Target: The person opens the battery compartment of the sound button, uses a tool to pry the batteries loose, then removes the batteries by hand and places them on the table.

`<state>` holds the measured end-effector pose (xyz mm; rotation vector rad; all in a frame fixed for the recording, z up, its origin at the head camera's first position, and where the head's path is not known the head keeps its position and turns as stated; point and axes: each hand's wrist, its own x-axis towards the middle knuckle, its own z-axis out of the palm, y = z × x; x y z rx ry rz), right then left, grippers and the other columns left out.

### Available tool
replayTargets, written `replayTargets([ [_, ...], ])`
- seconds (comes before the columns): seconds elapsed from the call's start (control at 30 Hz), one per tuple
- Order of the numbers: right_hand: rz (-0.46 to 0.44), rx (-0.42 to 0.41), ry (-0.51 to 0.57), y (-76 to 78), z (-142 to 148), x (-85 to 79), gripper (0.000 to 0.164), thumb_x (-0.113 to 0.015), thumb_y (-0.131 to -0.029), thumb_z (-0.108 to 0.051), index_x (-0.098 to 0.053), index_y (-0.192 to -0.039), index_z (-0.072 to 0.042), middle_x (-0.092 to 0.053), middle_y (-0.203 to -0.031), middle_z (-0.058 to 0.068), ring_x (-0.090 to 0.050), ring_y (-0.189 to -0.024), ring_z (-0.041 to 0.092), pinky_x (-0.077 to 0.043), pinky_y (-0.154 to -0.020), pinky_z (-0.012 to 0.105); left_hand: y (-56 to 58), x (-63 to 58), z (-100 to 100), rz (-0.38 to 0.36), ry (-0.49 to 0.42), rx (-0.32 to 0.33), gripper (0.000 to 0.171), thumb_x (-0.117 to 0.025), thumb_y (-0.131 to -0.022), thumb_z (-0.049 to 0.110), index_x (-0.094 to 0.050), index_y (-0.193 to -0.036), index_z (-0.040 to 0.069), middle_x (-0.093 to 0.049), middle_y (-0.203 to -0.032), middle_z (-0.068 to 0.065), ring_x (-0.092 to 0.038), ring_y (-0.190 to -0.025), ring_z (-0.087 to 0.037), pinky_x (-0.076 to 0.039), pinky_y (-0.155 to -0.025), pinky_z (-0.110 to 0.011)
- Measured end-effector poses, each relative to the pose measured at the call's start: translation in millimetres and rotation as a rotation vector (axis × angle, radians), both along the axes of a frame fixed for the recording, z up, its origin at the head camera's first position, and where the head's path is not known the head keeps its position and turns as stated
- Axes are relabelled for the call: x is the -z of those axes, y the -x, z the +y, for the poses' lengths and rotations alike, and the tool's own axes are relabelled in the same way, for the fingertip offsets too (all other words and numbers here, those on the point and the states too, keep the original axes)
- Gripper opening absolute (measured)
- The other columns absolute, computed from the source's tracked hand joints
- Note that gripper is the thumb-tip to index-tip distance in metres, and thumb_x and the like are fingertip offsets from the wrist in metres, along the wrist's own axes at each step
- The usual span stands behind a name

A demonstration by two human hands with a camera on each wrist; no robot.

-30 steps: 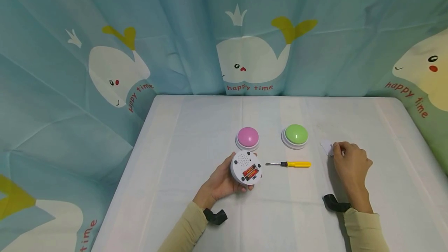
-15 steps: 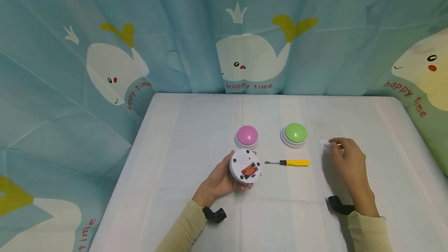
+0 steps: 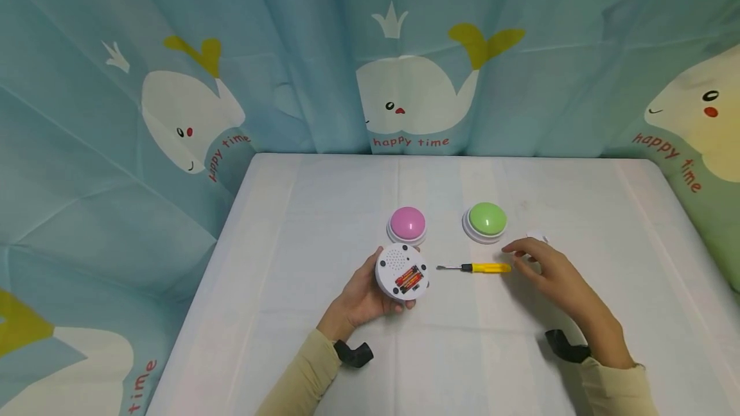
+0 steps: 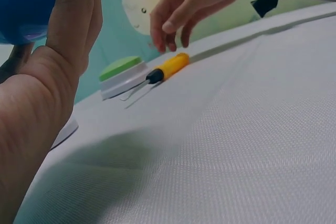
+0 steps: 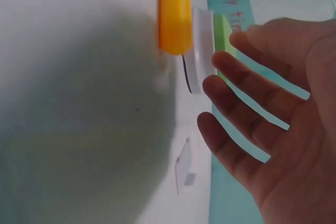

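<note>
My left hand (image 3: 361,291) grips a round push-button (image 3: 396,281) turned underside up. Its open battery compartment shows red batteries (image 3: 409,279). In the left wrist view the button's blue dome (image 4: 26,6) faces downward. My right hand (image 3: 549,275) hovers with loosely spread fingers and holds nothing, close to the yellow handle of a screwdriver (image 3: 485,268). The screwdriver lies on the table, its metal tip toward the left hand. Partly hidden behind the right hand, a small white battery cover (image 5: 183,166) lies on the table.
A pink push-button (image 3: 408,223) stands just behind the held one. To its right is a green push-button (image 3: 487,219), beyond the screwdriver. The white-covered table (image 3: 324,210) ends at a blue curtain (image 3: 312,82) at the back.
My right hand has let go of the small white cover and moved left toward the screwdriver, its fingers spreading. The left hand keeps the push-button almost in place.
</note>
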<state>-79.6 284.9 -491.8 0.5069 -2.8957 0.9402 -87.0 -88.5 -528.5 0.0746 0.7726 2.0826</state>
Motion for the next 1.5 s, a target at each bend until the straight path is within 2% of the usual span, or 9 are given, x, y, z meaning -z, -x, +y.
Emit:
replayTargets([
  [0.3,0.001,-0.124,0.021,3.8,-15,9.1,0.024,-0.079,-0.09,-0.007,-0.074,-0.112,-0.016,-0.074,-0.111,-0.003,-0.064,-0.099,0.014,-0.054,-0.087,0.024,-0.4,-3.2,-2,0.019,-0.069,0.016,0.076,-0.053,-0.102,0.06,-0.023,-0.166,0.03,-0.054,-0.147,-0.011,-0.072,-0.106,-0.033,-0.06,-0.074,-0.023],
  [0.43,-0.03,-0.13,-0.029,5.9,-21,10.4,0.026,-0.081,-0.089,-0.009,-0.075,-0.112,-0.018,-0.074,-0.11,-0.004,-0.062,-0.099,0.016,-0.054,-0.089,0.034,-1.1,-2.4,-4,0.014,-0.116,0.003,0.065,-0.044,-0.108,0.051,-0.025,-0.165,0.027,-0.054,-0.149,-0.011,-0.071,-0.113,-0.04,-0.062,-0.078,-0.026],
  [0.6,-0.051,-0.137,-0.106,7.7,-28,11.8,0.027,-0.083,-0.087,-0.011,-0.075,-0.112,-0.018,-0.073,-0.113,0.0,-0.064,-0.105,0.024,-0.054,-0.092,0.049,-2.3,-0.5,-4,-0.019,-0.105,-0.039,0.066,-0.052,-0.105,0.046,-0.029,-0.164,0.028,-0.052,-0.152,-0.009,-0.068,-0.118,-0.045,-0.062,-0.086,-0.031],
  [0.73,0.014,-0.162,-0.156,8.0,-32,14.8,0.03,-0.086,-0.084,-0.009,-0.077,-0.112,-0.016,-0.073,-0.112,0.002,-0.067,-0.105,0.027,-0.057,-0.092,0.051,-1.9,0.8,-3,-0.038,-0.106,-0.047,0.072,-0.059,-0.102,0.042,-0.028,-0.165,0.028,-0.049,-0.156,-0.007,-0.064,-0.123,-0.047,-0.059,-0.097,-0.038],
  [0.93,0.082,-0.172,-0.208,6.9,-37,16.6,0.031,-0.087,-0.082,-0.006,-0.078,-0.11,-0.013,-0.072,-0.107,0.003,-0.069,-0.099,0.025,-0.059,-0.089,0.049,-0.7,0.8,-2,-0.019,-0.123,-0.025,0.095,-0.076,-0.089,0.046,-0.025,-0.166,0.026,-0.047,-0.156,-0.006,-0.06,-0.128,-0.045,-0.053,-0.108,-0.043],
  [1.13,0.222,-0.177,-0.171,3.5,-35,12.2,0.036,-0.088,-0.077,0.0,-0.076,-0.108,-0.011,-0.07,-0.106,0.004,-0.066,-0.095,0.024,-0.058,-0.084,0.047,-0.8,-0.1,-2,-0.025,-0.084,-0.048,0.087,-0.069,-0.094,0.045,-0.026,-0.166,0.027,-0.043,-0.16,-0.004,-0.052,-0.139,-0.037,-0.048,-0.112,-0.049],
  [1.33,0.396,-0.202,-0.096,3.3,-33,2.4,0.051,-0.09,-0.066,0.008,-0.074,-0.11,-0.012,-0.069,-0.107,0.004,-0.063,-0.092,0.021,-0.051,-0.08,0.036,-0.2,-0.9,-1,-0.013,-0.034,-0.06,0.094,-0.07,-0.092,0.049,-0.02,-0.168,0.024,-0.029,-0.17,-0.008,-0.044,-0.147,-0.034,-0.038,-0.121,-0.055],
  [1.43,0.42,-0.216,-0.067,2.4,-35,-2.6,0.053,-0.09,-0.067,0.007,-0.074,-0.113,-0.012,-0.069,-0.109,0.004,-0.062,-0.094,0.021,-0.047,-0.083,0.032,-0.2,-0.6,0,-0.012,-0.004,-0.072,0.089,-0.064,-0.096,0.05,-0.019,-0.168,0.023,-0.025,-0.172,-0.011,-0.043,-0.148,-0.035,-0.036,-0.123,-0.053],
  [1.5,0.423,-0.225,-0.052,1.5,-36,-5.6,0.033,-0.085,-0.086,-0.009,-0.073,-0.116,-0.013,-0.069,-0.112,0.004,-0.062,-0.098,0.022,-0.044,-0.087,0.031,-0.1,-0.2,1,-0.016,0.018,-0.088,0.082,-0.058,-0.1,0.05,-0.02,-0.168,0.023,-0.025,-0.173,-0.012,-0.042,-0.149,-0.037,-0.036,-0.123,-0.053],
])
